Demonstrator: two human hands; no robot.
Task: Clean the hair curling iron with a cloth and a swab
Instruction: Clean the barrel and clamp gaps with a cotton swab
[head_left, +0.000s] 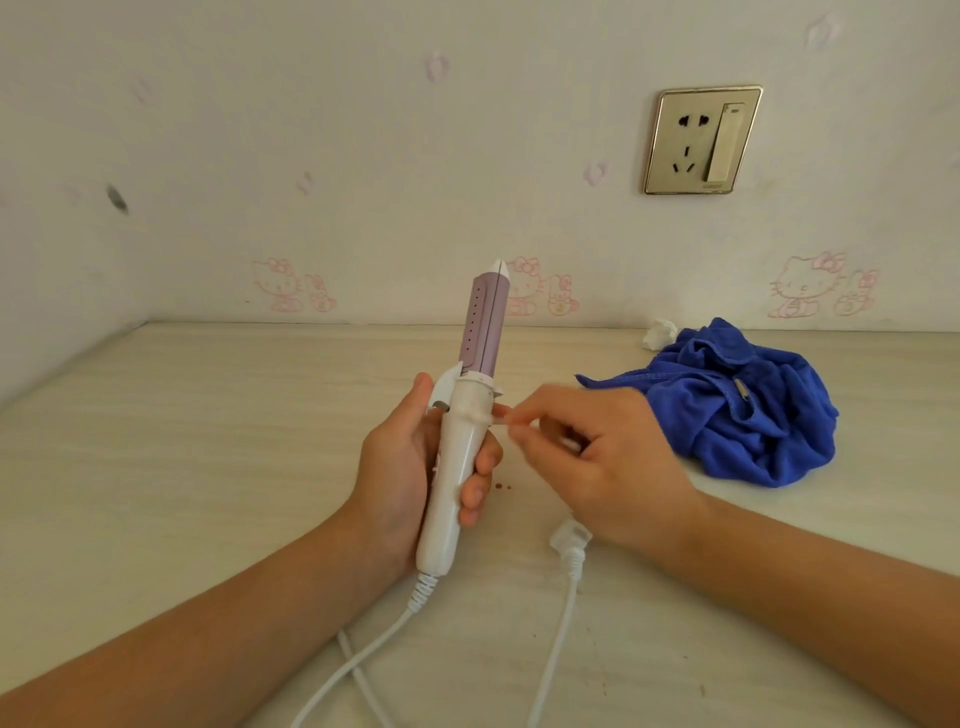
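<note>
While our left hand (396, 470) wraps its fingers round the white handle of the curling iron (458, 452) and holds it upright above the pale table (208, 441), lilac barrel pointing up toward the wall, our right hand (610, 467) pinches a thin swab (510, 421) between thumb and fingertips. The swab's tip meets the handle's right side just below the collar; motion blur keeps us from telling more of it. A crumpled blue cloth (737, 415) lies on the table to the right, well apart from the iron, with a wad of white tissue (660, 332) just behind it against the wall. The iron's white cord (558, 639) trails across the table toward us, its plug (570, 540) lying unplugged beneath our right wrist. A gold-framed wall socket (701, 140) sits above the cloth, and small brown spots (503, 487) mark the table between our hands.
</note>
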